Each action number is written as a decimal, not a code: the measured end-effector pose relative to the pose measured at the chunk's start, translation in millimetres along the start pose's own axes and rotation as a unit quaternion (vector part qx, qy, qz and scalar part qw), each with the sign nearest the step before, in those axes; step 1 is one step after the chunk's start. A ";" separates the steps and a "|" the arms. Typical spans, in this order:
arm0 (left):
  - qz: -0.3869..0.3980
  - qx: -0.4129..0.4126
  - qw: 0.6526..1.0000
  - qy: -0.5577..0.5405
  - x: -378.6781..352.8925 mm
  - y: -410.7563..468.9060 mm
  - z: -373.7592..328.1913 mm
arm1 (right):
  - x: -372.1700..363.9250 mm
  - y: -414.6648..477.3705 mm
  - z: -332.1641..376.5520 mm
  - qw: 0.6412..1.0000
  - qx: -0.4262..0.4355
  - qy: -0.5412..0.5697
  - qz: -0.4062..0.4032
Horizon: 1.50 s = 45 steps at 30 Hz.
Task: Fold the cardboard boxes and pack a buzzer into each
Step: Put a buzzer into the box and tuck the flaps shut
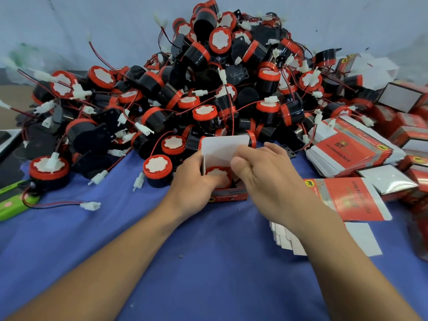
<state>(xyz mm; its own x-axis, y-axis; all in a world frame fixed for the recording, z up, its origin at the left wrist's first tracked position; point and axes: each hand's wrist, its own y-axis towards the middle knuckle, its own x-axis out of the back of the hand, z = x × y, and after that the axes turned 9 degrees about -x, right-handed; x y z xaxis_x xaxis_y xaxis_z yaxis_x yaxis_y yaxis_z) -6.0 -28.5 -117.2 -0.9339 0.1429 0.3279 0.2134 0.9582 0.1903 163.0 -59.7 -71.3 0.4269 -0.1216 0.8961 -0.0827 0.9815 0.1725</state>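
A packing workshop is showing itself: a heap of buzzers (215, 89) is lying at twelve o'clock on a blue-covered table (208, 262), flat boxes (352, 147) stacking at two o'clock.

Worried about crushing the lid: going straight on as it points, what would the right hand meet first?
Likely the box's upright white flap, at the right hand's thumb; depth unclear.

A pile of buzzers (208, 89) is heaped at the table's (208, 262) back edge. Before it a box (228, 196) is set, one buzzer (217, 174) in it. Flat boxes (347, 154) are stacked by the right edge.
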 end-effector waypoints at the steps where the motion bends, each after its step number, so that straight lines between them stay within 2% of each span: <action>1: -0.001 0.000 1.000 0.001 0.1 0.1 0.1 | -0.6 1.4 -2.2 1.000 0.005 -0.001 -0.006; 7: 0.001 0.002 1.000 -0.001 -0.4 1.3 0.7 | -8.5 -2.8 -8.0 0.994 -0.043 0.017 -0.096; 9: 0.001 -0.001 1.000 -0.003 -0.3 1.2 0.6 | -9.0 -3.4 -6.0 0.993 -0.035 -0.010 -0.116; 12: 0.002 -0.004 1.000 -0.004 0.2 1.0 0.9 | -6.4 -1.8 4.2 0.989 -0.020 -0.116 -0.085; 17: 0.003 -0.004 1.000 -0.009 0.6 0.0 1.7 | 5.6 -4.5 17.6 0.971 0.008 -0.233 -0.053; 20: 0.009 -0.008 1.000 -0.009 0.1 -0.3 2.1 | 8.5 -12.4 26.3 0.966 0.019 -0.259 -0.005; 23: 0.010 -0.010 1.000 -0.009 -1.1 0.8 3.4 | 0.8 -11.2 16.5 0.969 0.053 -0.235 0.064; 25: 0.003 -0.009 1.000 -0.006 -1.8 1.2 3.3 | -0.9 -8.3 8.3 0.974 0.044 -0.198 0.097; 26: 0.000 -0.009 1.000 -0.005 -2.0 1.2 3.0 | -0.5 -8.4 4.9 0.984 0.030 -0.155 0.084; 28: -0.002 -0.008 1.000 -0.003 -1.9 1.5 1.3 | 1.2 -11.6 -1.2 1.000 -0.020 -0.005 -0.001; 30: 0.004 -0.008 1.000 -0.001 -1.7 1.5 -0.6 | 2.1 -15.3 -7.7 0.986 -0.063 0.128 -0.081; 31: 0.004 -0.007 1.000 0.000 -1.5 1.2 -1.1 | 1.3 -15.9 -9.6 0.982 -0.069 0.145 -0.101; 36: 0.004 -0.009 1.000 0.005 -1.9 -0.1 -2.5 | -9.0 -14.1 -10.2 0.981 -0.061 0.148 -0.114; 40: 0.002 -0.008 1.000 0.004 -1.5 0.3 -1.0 | -17.4 -12.1 -8.7 0.981 -0.069 0.053 -0.173; 42: 0.007 -0.010 1.000 0.006 -1.1 0.3 -0.4 | -19.6 -11.2 -1.2 0.971 -0.116 0.043 -0.204; 45: 0.027 -0.015 1.000 0.007 0.0 1.0 0.8 | -23.3 -4.7 3.3 0.953 -0.241 0.108 -0.151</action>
<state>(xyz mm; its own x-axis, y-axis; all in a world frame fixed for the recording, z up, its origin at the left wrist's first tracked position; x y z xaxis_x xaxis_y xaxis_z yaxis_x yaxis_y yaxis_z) -6.0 -27.4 -117.7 -0.9169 0.1901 0.3511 0.2716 0.9415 0.1996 150.4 -61.9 -91.7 0.5448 -0.4264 0.7220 0.4734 0.8671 0.1549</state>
